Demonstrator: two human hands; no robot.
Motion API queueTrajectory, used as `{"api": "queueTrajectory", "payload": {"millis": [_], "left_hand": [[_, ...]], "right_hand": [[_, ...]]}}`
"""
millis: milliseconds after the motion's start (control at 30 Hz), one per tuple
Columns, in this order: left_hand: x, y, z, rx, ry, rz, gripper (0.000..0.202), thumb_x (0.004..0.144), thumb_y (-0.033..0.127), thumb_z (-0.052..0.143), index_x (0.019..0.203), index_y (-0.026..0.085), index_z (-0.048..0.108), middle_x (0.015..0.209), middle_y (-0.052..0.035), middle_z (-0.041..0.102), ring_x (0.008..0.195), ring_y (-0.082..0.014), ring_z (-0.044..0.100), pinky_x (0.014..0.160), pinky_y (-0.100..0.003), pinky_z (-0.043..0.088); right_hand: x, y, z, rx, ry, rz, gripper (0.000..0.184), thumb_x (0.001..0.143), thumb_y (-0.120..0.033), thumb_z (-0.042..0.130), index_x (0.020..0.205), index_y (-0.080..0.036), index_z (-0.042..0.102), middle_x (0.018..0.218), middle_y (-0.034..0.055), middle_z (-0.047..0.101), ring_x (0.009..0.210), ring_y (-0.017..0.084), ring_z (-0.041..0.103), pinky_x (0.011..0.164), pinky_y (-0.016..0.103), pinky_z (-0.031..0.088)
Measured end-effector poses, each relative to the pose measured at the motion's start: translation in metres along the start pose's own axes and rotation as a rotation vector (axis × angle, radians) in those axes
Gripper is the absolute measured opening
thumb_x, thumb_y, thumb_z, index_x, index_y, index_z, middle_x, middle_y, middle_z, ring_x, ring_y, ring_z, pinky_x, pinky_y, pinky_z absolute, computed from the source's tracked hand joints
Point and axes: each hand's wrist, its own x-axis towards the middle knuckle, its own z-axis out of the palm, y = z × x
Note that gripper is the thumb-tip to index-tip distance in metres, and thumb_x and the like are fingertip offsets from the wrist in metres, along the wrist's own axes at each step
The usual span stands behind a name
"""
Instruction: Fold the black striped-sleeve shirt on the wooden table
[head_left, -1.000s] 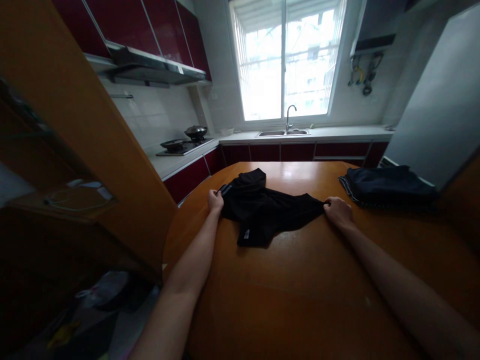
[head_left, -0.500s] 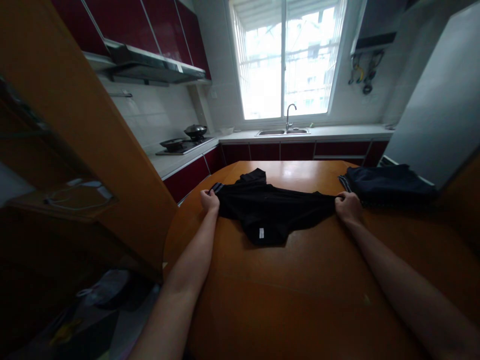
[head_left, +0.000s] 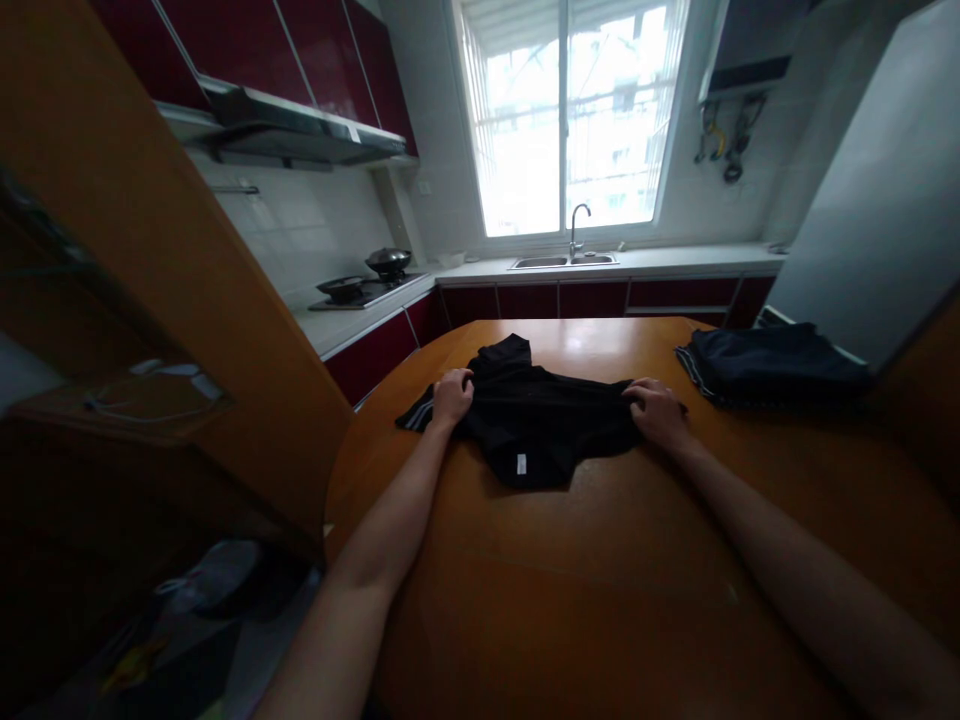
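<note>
A black shirt lies spread on the wooden table, with a small white label near its front edge. My left hand is closed on the cloth near the left sleeve, and the striped cuff hangs out beyond it, flat on the wood. On the opposite side my right hand grips the end of the right sleeve, its fingers bent over the fabric. Part of the cloth under both hands is hidden. Toward the window, a bunched part of the shirt sticks out at the far left.
A folded stack of dark clothes lies on the table to the right. Behind are a counter with a sink and a stove with a lidded pan. A wooden cabinet stands close on the left.
Both hands have moved inward along the sleeves. My left hand let go of the striped cuff, which now lies loose on the table. The folded stack has stayed put.
</note>
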Motion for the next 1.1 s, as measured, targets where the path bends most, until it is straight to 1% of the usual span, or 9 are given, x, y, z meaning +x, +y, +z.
{"api": "queueTrajectory", "payload": {"millis": [133, 333, 467, 600, 733, 800, 867, 967, 1100], "left_hand": [[-0.006, 0.011, 0.016, 0.013, -0.159, 0.107, 0.031, 0.096, 0.03, 0.06, 0.125, 0.03, 0.067, 0.129, -0.0045, 0.066, 0.122, -0.0235, 0.058, 0.106, -0.034, 0.045], [-0.016, 0.017, 0.016, 0.092, -0.221, 0.126, 0.028, 0.098, 0.028, 0.056, 0.121, 0.028, 0.071, 0.122, -0.0072, 0.066, 0.119, -0.0249, 0.059, 0.104, -0.034, 0.046], [-0.031, 0.031, 0.006, 0.146, -0.231, 0.136, 0.03, 0.101, 0.029, 0.048, 0.118, 0.025, 0.073, 0.116, -0.0097, 0.066, 0.114, -0.0246, 0.061, 0.1, -0.032, 0.048], [-0.066, 0.042, -0.011, 0.191, -0.273, 0.186, 0.031, 0.102, 0.03, 0.046, 0.111, 0.022, 0.075, 0.116, -0.0121, 0.065, 0.11, -0.0252, 0.063, 0.09, -0.031, 0.051], [-0.096, 0.047, -0.04, 0.275, -0.41, 0.224, 0.046, 0.104, 0.046, 0.042, 0.095, 0.017, 0.076, 0.101, -0.0142, 0.07, 0.094, -0.0263, 0.069, 0.082, -0.034, 0.05], [-0.096, 0.051, -0.053, 0.297, -0.487, 0.206, 0.057, 0.102, 0.058, 0.04, 0.086, 0.017, 0.076, 0.092, -0.0147, 0.072, 0.087, -0.0273, 0.07, 0.08, -0.035, 0.05], [-0.083, 0.058, -0.059, 0.238, -0.464, 0.197, 0.054, 0.101, 0.058, 0.043, 0.085, 0.018, 0.076, 0.095, -0.0154, 0.073, 0.091, -0.0282, 0.07, 0.081, -0.035, 0.05], [-0.049, 0.074, -0.047, 0.07, -0.351, 0.157, 0.035, 0.099, 0.044, 0.053, 0.101, 0.018, 0.075, 0.113, -0.0157, 0.072, 0.106, -0.0279, 0.067, 0.09, -0.033, 0.048], [-0.005, 0.09, -0.002, 0.007, -0.37, 0.064, 0.032, 0.093, 0.041, 0.064, 0.106, 0.013, 0.074, 0.117, -0.0196, 0.072, 0.111, -0.0299, 0.067, 0.094, -0.034, 0.048]], "right_hand": [[-0.002, -0.004, 0.011, 0.063, -0.205, -0.143, 0.032, 0.082, -0.011, 0.054, 0.104, -0.021, 0.075, 0.116, 0.0064, 0.069, 0.111, 0.023, 0.06, 0.103, 0.036, 0.043], [-0.002, -0.005, 0.005, 0.041, -0.294, -0.109, 0.036, 0.085, -0.008, 0.051, 0.107, -0.022, 0.077, 0.11, 0.0062, 0.069, 0.104, 0.021, 0.064, 0.094, 0.03, 0.047], [-0.011, -0.014, -0.013, -0.008, -0.34, -0.097, 0.038, 0.084, -0.007, 0.05, 0.107, -0.023, 0.076, 0.111, 0.0055, 0.069, 0.1, 0.021, 0.066, 0.087, 0.028, 0.048], [-0.035, -0.026, -0.049, -0.107, -0.473, -0.104, 0.041, 0.079, -0.007, 0.052, 0.108, -0.023, 0.077, 0.111, 0.0065, 0.071, 0.103, 0.023, 0.067, 0.088, 0.028, 0.047], [-0.055, -0.036, -0.094, -0.046, -0.809, -0.073, 0.035, 0.074, -0.011, 0.055, 0.098, -0.022, 0.078, 0.089, 0.0054, 0.075, 0.085, 0.022, 0.071, 0.074, 0.027, 0.048], [-0.053, -0.04, -0.107, 0.1, -1.081, -0.049, 0.028, 0.074, -0.016, 0.056, 0.092, -0.02, 0.078, 0.074, 0.0028, 0.072, 0.069, 0.02, 0.069, 0.062, 0.025, 0.046], [-0.039, -0.044, -0.108, 0.217, -1.228, -0.05, 0.023, 0.077, -0.022, 0.057, 0.086, -0.017, 0.077, 0.067, 0.0018, 0.069, 0.062, 0.018, 0.066, 0.056, 0.023, 0.044], [-0.004, -0.061, -0.085, 0.197, -1.03, -0.076, 0.02, 0.078, -0.023, 0.058, 0.076, -0.014, 0.076, 0.069, 0.0042, 0.07, 0.064, 0.017, 0.065, 0.057, 0.023, 0.044], [0.034, -0.109, -0.03, 0.126, -0.734, 0.055, 0.02, 0.078, -0.016, 0.064, 0.091, -0.013, 0.079, 0.093, 0.0096, 0.077, 0.084, 0.02, 0.069, 0.071, 0.023, 0.048]]}}
